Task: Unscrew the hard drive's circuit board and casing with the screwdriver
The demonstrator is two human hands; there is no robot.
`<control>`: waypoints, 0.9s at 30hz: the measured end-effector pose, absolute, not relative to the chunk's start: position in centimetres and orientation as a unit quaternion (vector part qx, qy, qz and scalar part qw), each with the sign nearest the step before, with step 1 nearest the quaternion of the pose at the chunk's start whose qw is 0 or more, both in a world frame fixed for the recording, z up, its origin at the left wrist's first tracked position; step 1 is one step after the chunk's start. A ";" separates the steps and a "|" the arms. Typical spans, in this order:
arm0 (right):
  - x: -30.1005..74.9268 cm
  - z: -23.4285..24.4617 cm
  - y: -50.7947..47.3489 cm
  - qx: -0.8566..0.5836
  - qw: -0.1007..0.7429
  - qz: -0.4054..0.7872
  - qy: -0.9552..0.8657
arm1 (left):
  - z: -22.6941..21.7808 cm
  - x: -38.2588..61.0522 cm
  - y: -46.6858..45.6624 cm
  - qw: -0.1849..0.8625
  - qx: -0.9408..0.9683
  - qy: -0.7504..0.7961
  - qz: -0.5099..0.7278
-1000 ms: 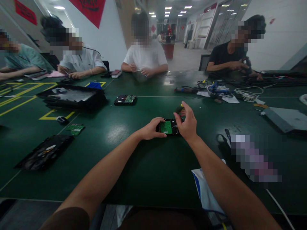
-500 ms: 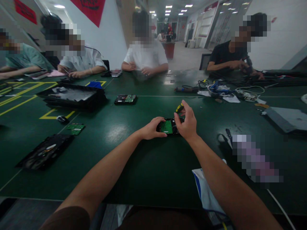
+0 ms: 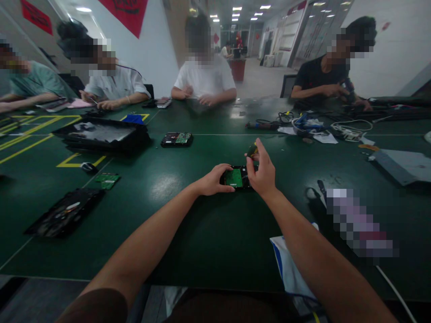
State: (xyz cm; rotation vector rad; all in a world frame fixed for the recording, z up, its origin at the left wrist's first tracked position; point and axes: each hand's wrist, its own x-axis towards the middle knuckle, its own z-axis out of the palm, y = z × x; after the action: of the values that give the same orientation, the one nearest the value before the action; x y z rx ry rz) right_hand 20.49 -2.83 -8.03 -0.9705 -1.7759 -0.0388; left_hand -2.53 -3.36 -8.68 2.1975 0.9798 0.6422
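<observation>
A small black device with a green circuit board [image 3: 235, 178] lies on the dark green table [image 3: 208, 233] straight ahead of me. My left hand [image 3: 213, 180] grips its left end, fingers curled round the edge. My right hand [image 3: 261, 171] is at its right end, fingers pinched on a screwdriver with a yellow and black handle [image 3: 252, 150] that stands over the board. The tip is hidden behind my fingers.
A black tray [image 3: 101, 134] and a second drive with a green board [image 3: 176, 139] lie further back left. A dark opened unit [image 3: 63, 218] and a loose green board [image 3: 107, 180] sit at the left. Cables and tools [image 3: 313, 125] clutter the back right. Several people sit around the table.
My right hand has turned a little on the screwdriver, so the yellow handle shows at a slightly different angle. My left hand and the device have stayed put.
</observation>
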 end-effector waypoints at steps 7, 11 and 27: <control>20.3 -8.1 -2.9 -0.413 0.531 -0.036 -0.739 | -8.6 -2.4 -3.4 0.308 0.841 0.370 0.245; 20.3 -8.1 -2.9 -0.407 0.545 -0.008 -0.733 | -8.4 -2.4 -3.5 0.319 0.837 0.374 0.241; 20.5 -7.9 -3.0 -0.415 0.539 -0.010 -0.733 | -8.9 -2.4 -3.2 0.312 0.841 0.362 0.254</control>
State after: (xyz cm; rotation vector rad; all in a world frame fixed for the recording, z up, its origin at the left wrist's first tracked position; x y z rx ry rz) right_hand 20.49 -2.97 -7.89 -0.9871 -1.7432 -0.0227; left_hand -2.45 -3.19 -8.94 2.2195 0.9549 0.6713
